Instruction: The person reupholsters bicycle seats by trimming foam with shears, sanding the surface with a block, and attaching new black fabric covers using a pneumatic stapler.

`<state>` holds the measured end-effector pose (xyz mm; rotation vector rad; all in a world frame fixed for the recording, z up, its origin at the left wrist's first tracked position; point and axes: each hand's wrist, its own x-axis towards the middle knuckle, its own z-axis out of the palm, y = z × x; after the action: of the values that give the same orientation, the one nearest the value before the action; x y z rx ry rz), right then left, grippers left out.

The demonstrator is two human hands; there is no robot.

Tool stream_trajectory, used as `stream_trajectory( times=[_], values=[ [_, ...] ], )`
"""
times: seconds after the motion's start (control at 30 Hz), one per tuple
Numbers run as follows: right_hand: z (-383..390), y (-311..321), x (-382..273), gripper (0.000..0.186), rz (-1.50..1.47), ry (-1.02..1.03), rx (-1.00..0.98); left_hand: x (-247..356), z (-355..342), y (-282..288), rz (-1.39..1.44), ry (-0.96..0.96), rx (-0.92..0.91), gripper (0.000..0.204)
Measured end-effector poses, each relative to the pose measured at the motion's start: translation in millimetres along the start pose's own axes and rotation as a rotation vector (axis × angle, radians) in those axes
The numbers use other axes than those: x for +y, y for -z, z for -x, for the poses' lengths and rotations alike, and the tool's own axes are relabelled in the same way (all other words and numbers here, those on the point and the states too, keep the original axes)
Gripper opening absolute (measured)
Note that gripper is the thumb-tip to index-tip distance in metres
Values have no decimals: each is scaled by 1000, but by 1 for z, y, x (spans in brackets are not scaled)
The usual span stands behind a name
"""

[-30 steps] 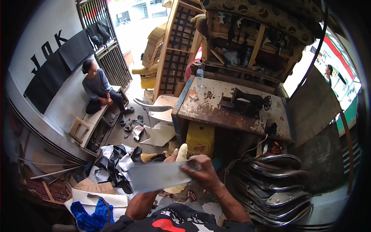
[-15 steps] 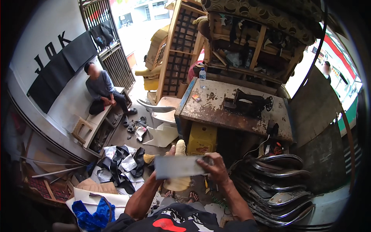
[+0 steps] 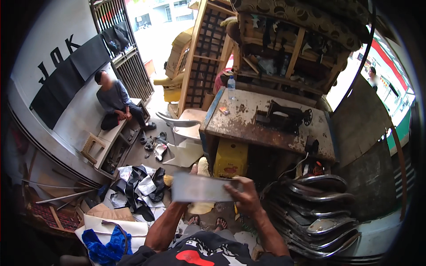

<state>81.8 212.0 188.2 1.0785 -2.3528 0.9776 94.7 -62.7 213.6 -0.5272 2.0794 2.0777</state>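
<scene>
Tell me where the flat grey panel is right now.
In the head view, the flat grey panel is below centre, slightly left, its right end gripped by the right hand, partly covering a pale yellow piece.

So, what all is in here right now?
panel: 1, grey, at the hands
foam piece: 1, pale yellow, behind panel
table: 1, worn white-brown, centre right
sewing machine: 1, black, on table
bottle: 1, clear, table's far left corner
plastic box or stool: 1, yellow, under table
chair: 1, pale, left of table
scrap pile: 1, black and white, left
cloth: 1, blue, lower left
curved metal frames: several, silver, stacked at right
wooden furniture frames: at least 2, brown, beyond table
seated person: 1, grey top, on bench
person outside: 1, colours unclear, far right
feet: 2, dark sandals, below panel
left hand: 1, bare, mostly behind panel
right hand: 1, bare, gripping panel's right end
</scene>
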Motion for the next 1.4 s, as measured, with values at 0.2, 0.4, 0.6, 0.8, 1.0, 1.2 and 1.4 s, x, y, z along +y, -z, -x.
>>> stream_trajectory(
  times=[0.2,0.4,0.6,0.8,1.0,1.2,1.4],
  values=[
    [-9,3,-9,65,52,10,-17,28,20,-5,139,-91,66,62],
    [-31,3,-13,77,230,177,-122,-12,11,-12,-289,-387,141,63],
    [-35,5,4,79,186,-110,140,-44,6,6,-3,79,-35,52],
    [-39,-8,6,71,101,85,-9,-15,33,-10,-524,-561,13,72],
    [-34,-7,-5,84,43,-17,176,-24,32,7,-322,-348,47,51],
    [-28,-21,-21,76,95,88,130,-69,24,21,-757,-480,-67,40],
    [-28,-19,-22,67,111,206,-27,-71,16,17,-437,-339,11,41]
  ],
)
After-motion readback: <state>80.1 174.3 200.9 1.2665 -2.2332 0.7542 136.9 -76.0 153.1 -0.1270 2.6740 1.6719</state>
